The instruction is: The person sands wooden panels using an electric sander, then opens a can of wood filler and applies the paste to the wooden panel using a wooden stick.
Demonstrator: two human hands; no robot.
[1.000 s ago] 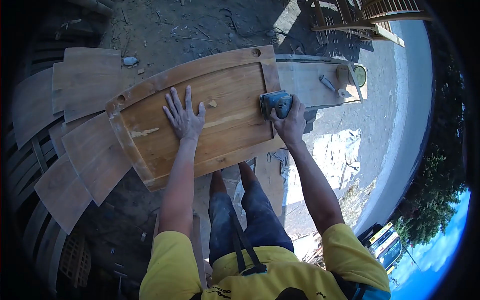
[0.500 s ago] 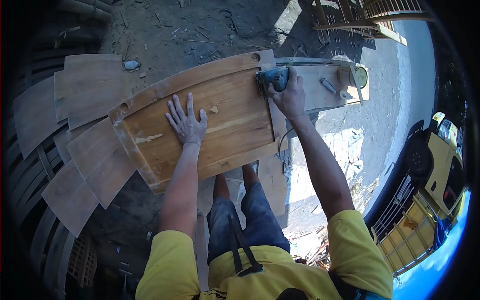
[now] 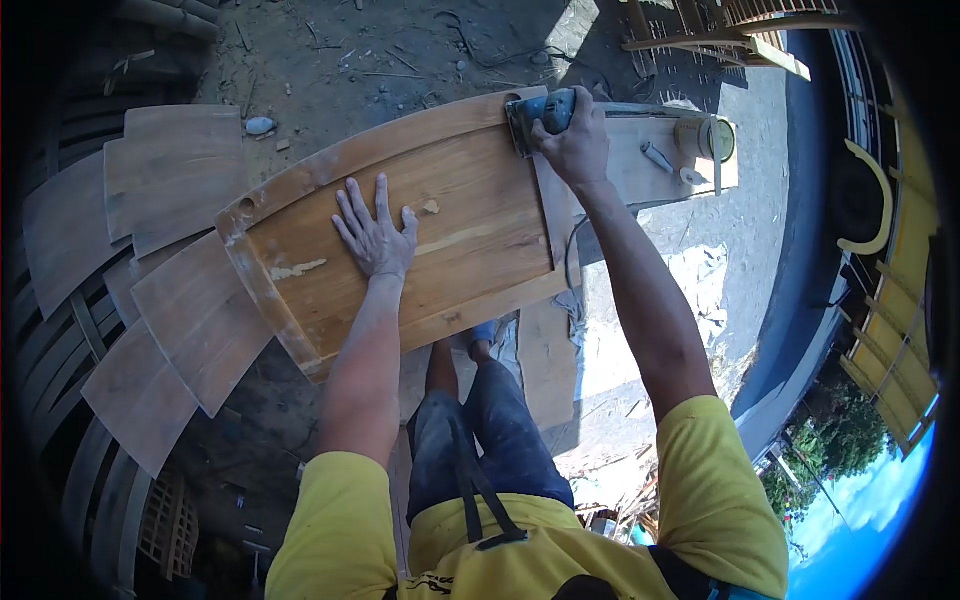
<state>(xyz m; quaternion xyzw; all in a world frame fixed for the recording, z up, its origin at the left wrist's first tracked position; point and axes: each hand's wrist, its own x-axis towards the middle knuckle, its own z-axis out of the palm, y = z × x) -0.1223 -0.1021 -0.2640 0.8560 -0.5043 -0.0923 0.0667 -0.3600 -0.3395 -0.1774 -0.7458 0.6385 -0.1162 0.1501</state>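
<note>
The sander [image 3: 556,110] has moved to the panel's [image 3: 480,190] far edge, gripped by the outstretched right hand [image 3: 580,152]; left hand [image 3: 380,242] splayed flat, well inside.

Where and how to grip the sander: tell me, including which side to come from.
Grip the sander by its rounded upper body, probably best from above and the person's own side, as the right hand does. Its flat base faces the wooden panel, leaving the rounded top exposed for palm and fingers.
</note>
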